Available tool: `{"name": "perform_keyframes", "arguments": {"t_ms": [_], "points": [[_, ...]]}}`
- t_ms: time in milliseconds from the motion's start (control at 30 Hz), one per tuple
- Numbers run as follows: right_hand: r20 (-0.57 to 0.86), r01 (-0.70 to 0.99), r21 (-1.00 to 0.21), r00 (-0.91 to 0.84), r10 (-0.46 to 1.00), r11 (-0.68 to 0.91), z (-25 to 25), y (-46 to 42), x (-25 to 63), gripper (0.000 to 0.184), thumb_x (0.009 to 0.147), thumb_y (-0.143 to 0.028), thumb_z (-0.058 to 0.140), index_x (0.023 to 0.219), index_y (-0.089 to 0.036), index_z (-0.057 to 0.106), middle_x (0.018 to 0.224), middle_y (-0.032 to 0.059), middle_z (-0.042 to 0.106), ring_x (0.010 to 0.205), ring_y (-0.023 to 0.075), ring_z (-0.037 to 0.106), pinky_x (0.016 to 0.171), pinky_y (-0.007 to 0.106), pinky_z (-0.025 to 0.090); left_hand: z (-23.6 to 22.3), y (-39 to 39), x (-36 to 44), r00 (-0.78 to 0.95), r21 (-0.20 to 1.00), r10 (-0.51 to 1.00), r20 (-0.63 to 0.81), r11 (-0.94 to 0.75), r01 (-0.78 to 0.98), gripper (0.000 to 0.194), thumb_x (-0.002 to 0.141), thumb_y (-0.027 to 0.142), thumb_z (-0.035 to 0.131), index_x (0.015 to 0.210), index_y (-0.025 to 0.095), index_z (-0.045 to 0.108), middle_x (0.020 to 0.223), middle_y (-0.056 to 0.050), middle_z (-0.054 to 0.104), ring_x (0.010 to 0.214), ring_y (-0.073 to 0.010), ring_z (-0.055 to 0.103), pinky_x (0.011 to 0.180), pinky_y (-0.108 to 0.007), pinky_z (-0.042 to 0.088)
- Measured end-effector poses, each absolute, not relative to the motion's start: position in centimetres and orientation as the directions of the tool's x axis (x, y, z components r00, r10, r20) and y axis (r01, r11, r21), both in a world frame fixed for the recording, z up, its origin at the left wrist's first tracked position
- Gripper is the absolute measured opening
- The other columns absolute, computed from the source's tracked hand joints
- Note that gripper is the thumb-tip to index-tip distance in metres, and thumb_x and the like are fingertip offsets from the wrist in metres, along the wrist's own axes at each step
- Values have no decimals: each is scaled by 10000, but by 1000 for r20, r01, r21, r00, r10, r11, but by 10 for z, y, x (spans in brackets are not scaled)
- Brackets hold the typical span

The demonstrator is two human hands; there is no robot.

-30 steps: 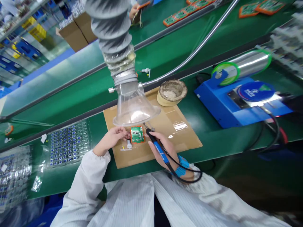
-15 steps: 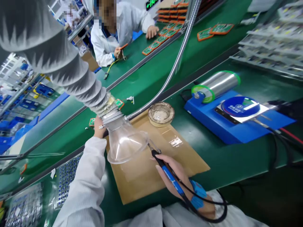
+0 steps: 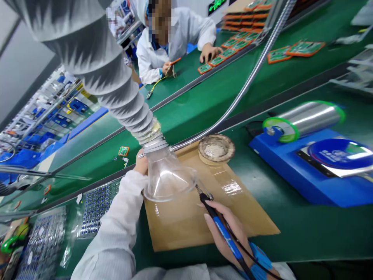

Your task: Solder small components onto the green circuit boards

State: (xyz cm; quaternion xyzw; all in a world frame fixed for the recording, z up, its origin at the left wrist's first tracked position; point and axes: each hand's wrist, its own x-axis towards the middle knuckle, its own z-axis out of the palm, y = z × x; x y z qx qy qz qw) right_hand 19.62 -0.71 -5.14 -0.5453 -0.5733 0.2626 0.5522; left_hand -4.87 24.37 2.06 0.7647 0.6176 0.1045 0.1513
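My right hand (image 3: 230, 225) is closed around a soldering iron (image 3: 223, 227) with a blue and black handle. Its metal tip points up and left, close to the rim of a clear fume-extractor hood (image 3: 171, 182). A black cable runs down from the iron along my wrist, which wears a blue band. My left hand (image 3: 141, 163) is behind the hood's left side; its fingers are hidden, so what it holds cannot be made out. Beyond it, a small green circuit board with an orange edge (image 3: 124, 151) lies on the green belt. Under both hands is a brown cardboard sheet (image 3: 186, 229).
A grey ribbed hose (image 3: 119, 77) and metal flexible arm (image 3: 247, 83) cross the view. A round dish (image 3: 216, 149) stands on the cardboard's far edge. Right is a blue stand (image 3: 291, 171) with a solder-wire spool (image 3: 309, 118). Bagged parts (image 3: 99, 206) lie left. A co-worker (image 3: 175, 39) sits opposite.
The view has swung left, so most things sit farther right. My left hand is now more hidden behind the hood. The co-worker's outstretched hand has reached the row of boards.
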Motion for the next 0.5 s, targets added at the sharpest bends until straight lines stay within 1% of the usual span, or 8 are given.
{"name": "perform_keyframes", "arguments": {"t_ms": [33, 100, 200, 267, 333, 367, 433, 500], "points": [[339, 324, -909, 206, 918, 264, -53, -8, 196, 329, 948, -305, 624, 1270, -247, 603, 1071, 79, 791, 980, 277, 779, 887, 410, 657, 21, 224, -63, 190, 347, 982, -8, -176, 921, 175, 965, 288, 607, 892, 139, 663, 993, -81, 669, 955, -203, 635, 888, -385, 538], [323, 318, -915, 205, 924, 249, -55, -9, 195, 320, 947, -324, 626, 1258, -247, 613, 1071, 79, 793, 977, 277, 781, 860, 403, 664, 17, 183, -86, 145, 337, 989, 24, -145, 930, 258, 911, 212, 599, 660, 167, 556, 814, -67, 626, 877, -203, 615, 857, -369, 512], [311, 336, -912, 191, 931, 235, -55, -11, 193, 320, 941, -341, 635, 1250, -258, 619, 1046, 81, 798, 974, 300, 781, 844, 434, 667, 4, 118, -103, 229, 379, 973, 37, -225, 898, 315, 873, 209, 574, 585, 207, 448, 731, -53, 590, 826, -202, 591, 818, -346, 495], [307, 345, -909, 178, 935, 233, -55, -13, 191, 334, 931, -329, 652, 1261, -288, 615, 1027, 92, 800, 979, 334, 777, 856, 483, 663, -4, 81, -101, 370, 421, 928, 49, -355, 835, 240, 863, 229, 584, 639, 213, 499, 791, -61, 634, 866, -211, 598, 847, -356, 491], [302, 355, -904, 130, 945, 240, -56, -14, 186, 372, 928, -309, 658, 1294, -341, 597, 1027, 94, 800, 996, 363, 769, 860, 513, 659, -9, 52, -96, 502, 454, 863, 53, -468, 758, 51, 850, 201, 594, 805, 211, 616, 968, -85, 696, 981, -227, 612, 922, -381, 480], [307, 364, -895, 83, 948, 258, -57, -14, 183, 392, 929, -305, 655, 1310, -369, 585, 1032, 88, 800, 1000, 370, 766, 849, 517, 661, -9, 42, -94, 550, 471, 834, 47, -504, 724, 120, 857, 171, 578, 937, 213, 657, 1078, -92, 705, 1053, -229, 611, 965, -387, 470], [330, 402, -860, -34, 943, 315, -59, -11, 175, 422, 937, -313, 638, 1342, -403, 556, 1073, 76, 795, 1016, 380, 760, 822, 523, 664, -6, 26, -100, 575, 505, 817, 42, -514, 694, 342, 894, 112, 510, 1181, 232, 650, 1234, -85, 687, 1160, -215, 598, 1022, -377, 453], [364, 445, -806, -149, 920, 391, -60, -6, 167, 427, 947, -321, 615, 1359, -403, 540, 1132, 76, 781, 1029, 384, 756, 789, 523, 663, 1, 17, -120, 450, 494, 891, 61, -419, 762, 385, 934, 98, 455, 1240, 242, 638, 1226, -73, 696, 1169, -196, 607, 1039, -361, 452]]}}
